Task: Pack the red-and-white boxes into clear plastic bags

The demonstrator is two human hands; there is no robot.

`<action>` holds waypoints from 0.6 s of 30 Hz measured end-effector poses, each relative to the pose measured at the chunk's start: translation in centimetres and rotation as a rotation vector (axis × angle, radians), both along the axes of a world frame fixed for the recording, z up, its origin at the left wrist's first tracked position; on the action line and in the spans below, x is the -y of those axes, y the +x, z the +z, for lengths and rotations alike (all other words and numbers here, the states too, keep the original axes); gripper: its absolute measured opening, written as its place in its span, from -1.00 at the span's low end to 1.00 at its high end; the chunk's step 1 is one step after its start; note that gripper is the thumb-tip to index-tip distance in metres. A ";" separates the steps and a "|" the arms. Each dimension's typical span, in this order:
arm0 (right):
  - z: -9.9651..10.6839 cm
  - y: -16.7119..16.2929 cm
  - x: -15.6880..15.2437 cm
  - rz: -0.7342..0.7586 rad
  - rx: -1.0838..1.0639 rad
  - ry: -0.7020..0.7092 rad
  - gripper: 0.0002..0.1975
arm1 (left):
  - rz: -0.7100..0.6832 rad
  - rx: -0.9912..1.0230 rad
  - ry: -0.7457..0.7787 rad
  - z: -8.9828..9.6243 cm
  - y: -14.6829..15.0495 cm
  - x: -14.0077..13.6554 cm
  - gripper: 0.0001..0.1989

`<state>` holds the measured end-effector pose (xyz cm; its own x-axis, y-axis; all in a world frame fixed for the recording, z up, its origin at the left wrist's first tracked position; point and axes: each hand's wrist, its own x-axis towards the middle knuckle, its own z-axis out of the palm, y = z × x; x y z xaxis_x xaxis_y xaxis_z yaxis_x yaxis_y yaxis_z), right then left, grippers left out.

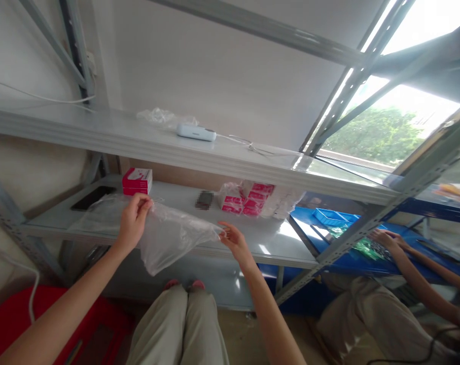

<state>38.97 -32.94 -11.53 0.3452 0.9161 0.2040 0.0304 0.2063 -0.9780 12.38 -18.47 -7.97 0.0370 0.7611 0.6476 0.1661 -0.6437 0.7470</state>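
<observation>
A clear plastic bag point(172, 235) hangs between my two hands in front of the lower shelf. Its upper left corner is pinched in my left hand point(135, 215), the fingers closed. On the other side, my right hand point(234, 241) grips the bag's right edge with thumb and fingertips. The bag looks flat, with nothing visible inside. Behind my left hand, more clear plastic point(104, 213) lies on the shelf. Just beyond it stand red and white boxes point(137, 181), stacked.
On the lower shelf point(199, 223) are a dark phone point(94, 197) and bagged pink-and-white boxes point(248, 198). A white device point(196, 133) with a cable lies on the upper shelf. A red stool point(100, 324) is at lower left. Right of a metal post, another person's hands point(385, 238) work at a blue table.
</observation>
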 end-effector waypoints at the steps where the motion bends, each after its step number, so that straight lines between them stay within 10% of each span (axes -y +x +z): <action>1: -0.2 -0.1 -0.1 -0.049 -0.018 0.018 -0.70 | -0.008 0.003 -0.028 0.0 0.1 0.0 -0.79; 12: 2.4 4.6 -1.2 0.051 -0.676 0.023 -0.61 | -0.124 0.228 -0.296 0.0 2.0 -1.3 -0.69; 18: -3.9 0.8 -3.5 -0.325 -0.596 -0.020 -0.45 | -0.134 0.326 -0.498 -4.6 6.7 -5.5 -0.73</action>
<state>39.80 -29.43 -15.41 0.6520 0.7483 -0.1225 -0.4576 0.2595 -0.8504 19.09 -12.97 -12.57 0.0135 0.9779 0.2088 -0.1800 -0.2030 0.9625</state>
